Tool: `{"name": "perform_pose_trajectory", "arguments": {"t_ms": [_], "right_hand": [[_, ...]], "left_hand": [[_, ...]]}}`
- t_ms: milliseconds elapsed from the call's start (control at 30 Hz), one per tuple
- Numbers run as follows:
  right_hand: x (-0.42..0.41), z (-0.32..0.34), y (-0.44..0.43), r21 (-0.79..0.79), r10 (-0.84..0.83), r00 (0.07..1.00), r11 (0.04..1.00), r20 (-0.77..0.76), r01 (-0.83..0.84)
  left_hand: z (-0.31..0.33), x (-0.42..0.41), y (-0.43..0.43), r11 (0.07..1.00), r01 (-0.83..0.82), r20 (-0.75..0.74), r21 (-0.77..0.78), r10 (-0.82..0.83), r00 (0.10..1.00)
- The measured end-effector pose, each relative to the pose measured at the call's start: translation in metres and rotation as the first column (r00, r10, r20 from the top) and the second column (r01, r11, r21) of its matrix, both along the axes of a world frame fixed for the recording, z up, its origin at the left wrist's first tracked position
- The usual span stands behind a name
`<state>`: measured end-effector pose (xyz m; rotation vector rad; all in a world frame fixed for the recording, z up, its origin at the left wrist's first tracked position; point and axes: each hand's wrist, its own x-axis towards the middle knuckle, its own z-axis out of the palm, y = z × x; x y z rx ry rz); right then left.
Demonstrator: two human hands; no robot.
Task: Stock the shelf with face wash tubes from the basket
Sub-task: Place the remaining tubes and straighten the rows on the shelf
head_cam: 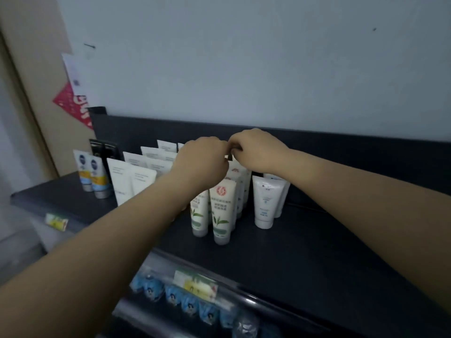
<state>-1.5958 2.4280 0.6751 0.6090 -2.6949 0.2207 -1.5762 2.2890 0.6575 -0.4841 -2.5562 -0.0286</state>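
On the dark shelf [305, 240], a row of face wash tubes [220, 208] with a red seal and a green leaf stands cap-down, running from the near edge toward the back panel. A person's two hands meet directly above the far end of that row. The left hand [202, 159] arrives from the near left with its knuckles up and fingers curled under. The right hand [257, 148] reaches in from the right, fingers bent, touching the left. The top of the farthest tube [236, 167] shows just beneath them; whether either hand pinches it cannot be told, since the fingertips are hidden. Just right of the row stand white tubes with blue print [264, 203]. To the left are plain white tubes [136, 181], then blue-and-yellow tubes [97, 176] and black tubes [105, 150] at the far left. Below the near edge hang a price label [195, 285] and blue packets [170, 295].
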Motion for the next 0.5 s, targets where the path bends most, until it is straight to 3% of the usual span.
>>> {"name": "perform_pose_trajectory", "arguments": {"t_ms": [300,500], "right_hand": [[0.033,-0.004,-0.109,0.067,0.25,0.955,0.968,-0.157,-0.242],[0.067,-0.02,-0.209,0.071,0.392,0.909,0.92,-0.142,-0.386]], "left_hand": [[-0.01,0.054,-0.108,0.969,-0.236,-0.01,0.078,0.237,0.971],[-0.031,0.105,-0.205,0.915,-0.395,0.061,0.081,0.391,0.918]]}}
